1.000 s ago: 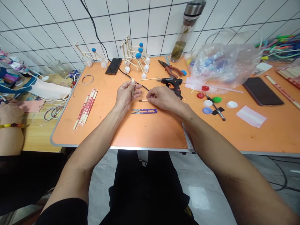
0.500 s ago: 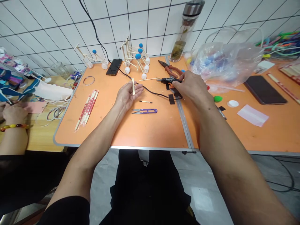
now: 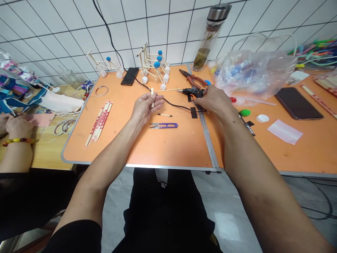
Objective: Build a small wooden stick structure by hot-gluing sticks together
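My left hand [image 3: 146, 105] pinches a short pair of wooden sticks [image 3: 152, 97] upright above the orange table [image 3: 163, 147]. Off to the right, my right hand [image 3: 214, 100] is wrapped round the handle of a black glue gun [image 3: 191, 92], whose nozzle points left. Its black cord [image 3: 173, 104] runs across the table toward the wall. A short stick with a dark tip [image 3: 165, 115] and purple thread snips [image 3: 164, 125] lie between my hands.
Stick models with blue balls [image 3: 155, 68], a phone [image 3: 130, 76], red pliers [image 3: 193, 79], a bottle [image 3: 209, 35], a plastic bag of caps [image 3: 250, 72], loose caps [image 3: 262, 118], another phone [image 3: 298, 103] and wrapped chopsticks [image 3: 100, 121] are around. Another person's hand [image 3: 17, 126] works at the left.
My right hand left the short stick on the table, reached right and closed on the glue gun. My left hand stayed put with the sticks.
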`<state>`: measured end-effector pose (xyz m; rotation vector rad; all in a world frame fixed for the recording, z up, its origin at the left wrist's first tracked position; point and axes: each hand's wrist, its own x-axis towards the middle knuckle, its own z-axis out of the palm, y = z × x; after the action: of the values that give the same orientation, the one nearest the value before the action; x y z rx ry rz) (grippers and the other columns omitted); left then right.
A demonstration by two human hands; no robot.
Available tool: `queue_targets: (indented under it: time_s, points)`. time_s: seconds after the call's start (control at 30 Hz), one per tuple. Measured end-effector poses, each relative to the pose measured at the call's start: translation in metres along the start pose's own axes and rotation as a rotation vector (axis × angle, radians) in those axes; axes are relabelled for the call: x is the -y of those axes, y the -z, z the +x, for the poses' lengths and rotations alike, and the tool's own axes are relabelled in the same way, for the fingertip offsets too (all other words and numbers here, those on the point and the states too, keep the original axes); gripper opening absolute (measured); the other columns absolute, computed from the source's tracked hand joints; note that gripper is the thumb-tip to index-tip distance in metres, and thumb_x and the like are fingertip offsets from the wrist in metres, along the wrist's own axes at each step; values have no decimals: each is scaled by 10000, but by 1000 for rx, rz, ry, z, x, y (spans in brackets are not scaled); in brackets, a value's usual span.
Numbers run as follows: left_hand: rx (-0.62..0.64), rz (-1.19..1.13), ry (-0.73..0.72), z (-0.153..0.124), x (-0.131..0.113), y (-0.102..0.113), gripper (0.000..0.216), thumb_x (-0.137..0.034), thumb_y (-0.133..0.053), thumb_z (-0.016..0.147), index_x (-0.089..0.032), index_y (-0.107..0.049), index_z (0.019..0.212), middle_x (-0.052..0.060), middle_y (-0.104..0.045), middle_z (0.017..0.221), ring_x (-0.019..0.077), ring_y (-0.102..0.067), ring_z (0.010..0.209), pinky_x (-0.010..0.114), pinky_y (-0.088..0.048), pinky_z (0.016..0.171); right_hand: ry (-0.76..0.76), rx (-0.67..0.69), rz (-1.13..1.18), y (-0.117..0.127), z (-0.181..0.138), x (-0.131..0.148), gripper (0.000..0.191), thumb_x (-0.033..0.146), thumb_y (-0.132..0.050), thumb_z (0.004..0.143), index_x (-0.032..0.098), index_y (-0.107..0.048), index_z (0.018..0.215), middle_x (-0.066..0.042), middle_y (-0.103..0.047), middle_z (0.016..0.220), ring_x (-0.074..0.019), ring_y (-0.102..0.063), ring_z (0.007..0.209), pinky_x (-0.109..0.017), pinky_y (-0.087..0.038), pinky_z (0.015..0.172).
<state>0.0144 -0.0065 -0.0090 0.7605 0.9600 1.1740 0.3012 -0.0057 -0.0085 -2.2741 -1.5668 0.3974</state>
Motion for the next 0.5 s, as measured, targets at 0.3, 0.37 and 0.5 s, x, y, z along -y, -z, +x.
queue_targets:
  time_s: [0.3, 0.37, 0.5]
  points:
    - [-43, 40, -21, 0, -1, 0, 67, -156, -715, 1087, -207, -757, 1098, 42, -890, 1002, 111, -832, 756, 208, -682, 806, 84, -159, 292, -4, 1, -5, 393, 192, -832, 766, 310, -486, 909, -123, -737, 941, -368, -702, 1068, -487, -544, 936]
    - [-50, 39, -21, 2, 0, 0, 67, -158, -718, 1087, -209, -760, 1099, 37, -883, 984, 107, -822, 736, 207, -677, 795, 53, -168, 311, 1, -3, 0, 390, 131, -774, 768, 308, -479, 952, -93, -732, 956, -334, -703, 1040, -459, -549, 921]
    - [-51, 48, -36, 5, 2, 2, 94, -289, -808, 1083, -207, -766, 1066, 43, -882, 991, 111, -821, 732, 199, -668, 756, 31, -201, 451, 11, -10, 14, 401, 96, -741, 795, 293, -492, 1040, -75, -723, 1017, -292, -724, 999, -430, -564, 901]
